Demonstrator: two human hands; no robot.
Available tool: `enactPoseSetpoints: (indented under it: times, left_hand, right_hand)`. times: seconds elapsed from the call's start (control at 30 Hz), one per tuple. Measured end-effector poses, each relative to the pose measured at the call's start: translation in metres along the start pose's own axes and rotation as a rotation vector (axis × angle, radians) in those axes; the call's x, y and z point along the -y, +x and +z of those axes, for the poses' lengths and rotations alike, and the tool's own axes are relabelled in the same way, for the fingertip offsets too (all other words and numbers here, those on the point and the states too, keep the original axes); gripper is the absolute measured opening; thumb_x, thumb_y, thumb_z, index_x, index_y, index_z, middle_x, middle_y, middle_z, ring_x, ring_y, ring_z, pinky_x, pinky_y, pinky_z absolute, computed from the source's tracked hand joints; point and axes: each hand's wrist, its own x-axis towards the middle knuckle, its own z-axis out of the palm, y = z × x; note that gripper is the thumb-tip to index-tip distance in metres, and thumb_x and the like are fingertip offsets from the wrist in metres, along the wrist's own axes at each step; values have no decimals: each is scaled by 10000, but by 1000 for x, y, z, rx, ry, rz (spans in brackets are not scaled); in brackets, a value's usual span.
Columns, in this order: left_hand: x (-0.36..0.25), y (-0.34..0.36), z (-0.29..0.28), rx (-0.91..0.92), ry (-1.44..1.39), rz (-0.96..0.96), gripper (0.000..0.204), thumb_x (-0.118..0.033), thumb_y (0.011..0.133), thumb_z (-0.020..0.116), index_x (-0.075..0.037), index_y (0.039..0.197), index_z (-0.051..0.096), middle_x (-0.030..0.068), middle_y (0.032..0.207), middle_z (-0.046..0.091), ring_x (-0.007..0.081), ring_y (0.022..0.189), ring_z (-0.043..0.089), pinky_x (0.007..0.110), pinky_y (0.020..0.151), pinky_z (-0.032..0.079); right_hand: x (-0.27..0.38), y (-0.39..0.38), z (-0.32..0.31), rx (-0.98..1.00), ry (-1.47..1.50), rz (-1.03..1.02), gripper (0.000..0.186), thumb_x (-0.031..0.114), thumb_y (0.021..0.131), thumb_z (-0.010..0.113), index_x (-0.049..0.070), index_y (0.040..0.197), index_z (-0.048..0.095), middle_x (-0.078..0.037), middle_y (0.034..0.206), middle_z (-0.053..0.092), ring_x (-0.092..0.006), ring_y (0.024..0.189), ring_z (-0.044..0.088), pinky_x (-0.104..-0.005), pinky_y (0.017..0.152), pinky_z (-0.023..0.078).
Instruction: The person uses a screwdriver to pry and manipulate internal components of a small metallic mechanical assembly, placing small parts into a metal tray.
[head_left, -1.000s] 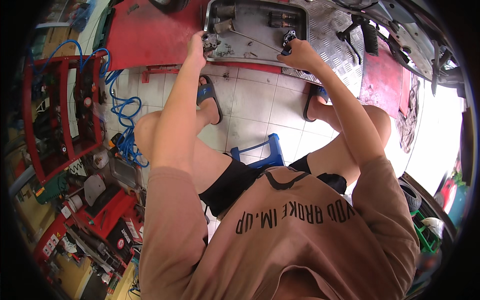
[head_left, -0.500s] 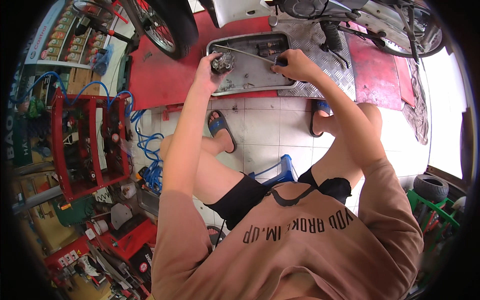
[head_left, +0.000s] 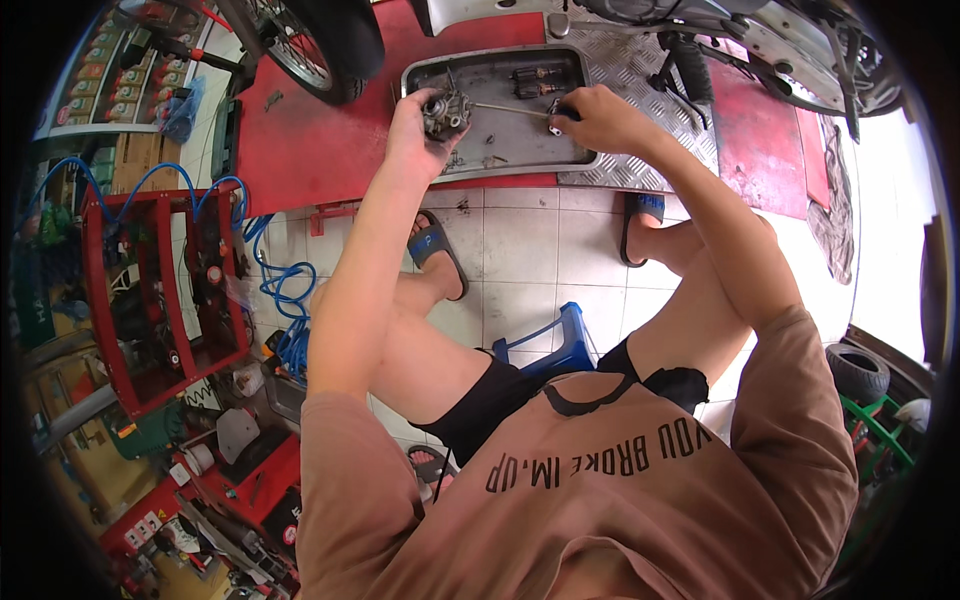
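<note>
My left hand (head_left: 408, 140) grips a grimy metal carburetor (head_left: 449, 117) above the left end of a shallow metal tray (head_left: 510, 143). In my right hand (head_left: 605, 117), over the tray's right side, is a screwdriver (head_left: 508, 110) with a long thin shaft. My fingers cover most of its handle. The shaft points left and its end meets the carburetor's right side; whether it sits in a screw is too small to tell. Dark cylindrical parts (head_left: 537, 80) lie in the tray near its far right, and small bits lie near its front edge.
The tray rests across a red platform (head_left: 310, 130) and a diamond-plate metal panel (head_left: 640, 150). A motorcycle wheel (head_left: 350, 50) stands beyond on the left, with the motorcycle's underside far right. A blue stool (head_left: 565, 340) is beneath me. Blue hose (head_left: 290, 285) coils beside a red rack (head_left: 170, 300).
The screwdriver's shaft has shifted from lying across the carburetor's far side to meeting its right side. My left hand has tilted the carburetor, and the view has shifted slightly.
</note>
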Motion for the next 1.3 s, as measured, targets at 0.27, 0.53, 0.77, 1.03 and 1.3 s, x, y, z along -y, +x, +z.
enactPoseSetpoints:
  times: [0.27,0.53,0.77,1.03,1.3]
  left_hand:
    - [-22,2,-5,42,72,118,191,7,748,706,-3,892,581,106,922,634,239,895,620,410,843,534]
    - [-25,-10,-4,127,90,191,167,50,746,695,13,869,588,119,915,633,244,907,616,428,852,538]
    - [-19,-14,-9,176,108,204,210,37,738,711,11,908,590,107,901,629,221,822,619,375,807,557]
    - [-17,-37,-15,106,128,178,163,21,761,692,22,900,606,109,924,632,224,883,617,381,835,550]
    - [-40,-42,-18,106,-20,248,216,-114,846,595,14,1020,578,177,1001,645,320,934,637,491,876,523]
  right_hand:
    - [-32,14,-6,58,-284,88,343,304,853,597,-12,972,656,-235,939,653,-400,946,614,-453,842,488]
    - [-30,19,-3,164,-299,113,335,270,852,586,-49,932,650,-268,901,646,-415,908,624,-459,828,491]
    - [-23,10,14,108,-369,124,356,292,845,583,-42,945,654,-283,961,636,-421,964,609,-454,879,480]
    - [-20,-4,4,5,-271,41,399,296,840,601,-48,1039,628,-261,995,637,-409,993,598,-444,873,472]
    - [-34,-28,-25,-164,-91,35,468,254,777,662,-18,1149,581,-247,976,646,-369,961,626,-413,842,479]
